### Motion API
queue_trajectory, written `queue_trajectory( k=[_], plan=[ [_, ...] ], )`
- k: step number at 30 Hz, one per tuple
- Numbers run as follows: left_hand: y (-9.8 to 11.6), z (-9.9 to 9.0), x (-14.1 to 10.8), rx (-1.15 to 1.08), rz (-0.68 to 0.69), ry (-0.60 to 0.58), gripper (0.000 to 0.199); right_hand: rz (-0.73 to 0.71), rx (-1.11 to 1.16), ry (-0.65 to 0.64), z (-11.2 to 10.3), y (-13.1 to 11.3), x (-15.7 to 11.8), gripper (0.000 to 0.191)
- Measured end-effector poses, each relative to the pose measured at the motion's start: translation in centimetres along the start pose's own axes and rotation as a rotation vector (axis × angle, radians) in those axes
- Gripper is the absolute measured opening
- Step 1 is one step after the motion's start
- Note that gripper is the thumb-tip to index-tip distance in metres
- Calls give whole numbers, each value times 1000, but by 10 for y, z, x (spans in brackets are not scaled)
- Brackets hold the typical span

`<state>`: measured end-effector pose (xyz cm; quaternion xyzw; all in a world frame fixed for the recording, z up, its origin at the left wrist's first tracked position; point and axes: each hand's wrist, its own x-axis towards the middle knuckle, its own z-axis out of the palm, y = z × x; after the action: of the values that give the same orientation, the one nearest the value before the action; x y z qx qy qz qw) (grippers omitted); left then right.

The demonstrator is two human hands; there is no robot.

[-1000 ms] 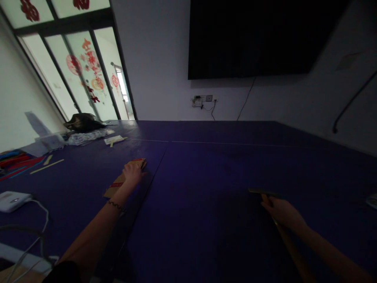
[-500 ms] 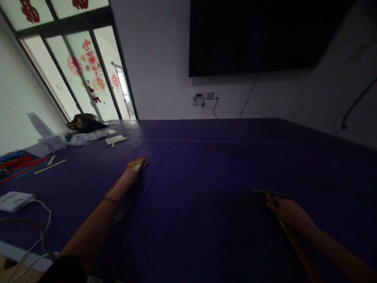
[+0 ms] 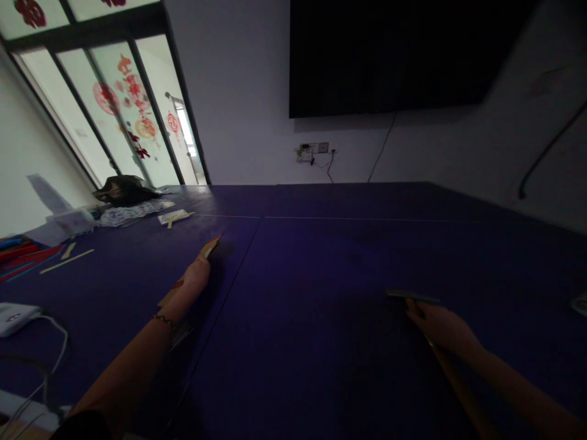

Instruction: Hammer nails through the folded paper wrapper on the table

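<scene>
My left hand (image 3: pixel 197 275) is closed on a flat tan, cardboard-like piece (image 3: pixel 211 244) with some red on it. One end sticks out past my fingers and the other shows beside my wrist, above the dark blue tabletop (image 3: pixel 293 275). On the right, my right hand (image 3: pixel 444 327) is wrapped around a long wooden-handled tool (image 3: pixel 454 379) near its head. A thin, dark crosspiece (image 3: pixel 410 297) tops the handle, lying close to the tabletop. Thin pale strips (image 3: pixel 182 336) lie near my left wrist; their kind is unclear.
A white device (image 3: pixel 18 318) with a cable lies at the left edge, near red and blue strips (image 3: pixel 25 260). Farther back are a black bag (image 3: pixel 125 190), plastic packaging (image 3: pixel 131 214) and a small white packet (image 3: pixel 174 217). A dark screen (image 3: pixel 394 55) hangs on the wall.
My left hand has turned, so the tan piece now points up and away and shows more beside my wrist. The view has shifted slightly right; my right hand keeps its hold.
</scene>
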<state>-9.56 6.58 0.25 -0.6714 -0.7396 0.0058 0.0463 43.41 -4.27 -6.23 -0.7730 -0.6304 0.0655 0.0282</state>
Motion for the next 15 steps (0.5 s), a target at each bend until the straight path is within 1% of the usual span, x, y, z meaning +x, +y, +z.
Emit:
queue_trajectory(
  k=[2,3,4,7,9,10,11,13,14,15],
  plan=[
    [10,-6,-5,6,-10,36,41,7,12,-3,-3,-3,-2,24],
    [16,-8,-9,-7,6,60,41,11,20,-4,-6,-5,-2,23],
    [24,-10,-13,-25,38,88,41,18,29,-1,-9,-7,-3,22],
    [53,-10,-28,-132,218,232,42,40,68,44,-21,-20,-6,16],
    [76,-5,-39,-178,331,333,43,31,133,100,-27,-40,-11,6],
    [89,0,-45,-198,394,391,42,23,187,129,-27,-55,-14,8],
    [102,5,-51,-212,468,459,42,-11,259,150,-25,-74,-18,19],
    [130,18,-63,-223,608,622,40,-97,438,158,-14,-119,-25,46],
    [144,24,-70,-226,661,699,40,-161,615,155,-5,-143,-29,60],
    [158,31,-76,-225,723,753,40,-227,1176,137,6,-164,-31,68]
  ],
)
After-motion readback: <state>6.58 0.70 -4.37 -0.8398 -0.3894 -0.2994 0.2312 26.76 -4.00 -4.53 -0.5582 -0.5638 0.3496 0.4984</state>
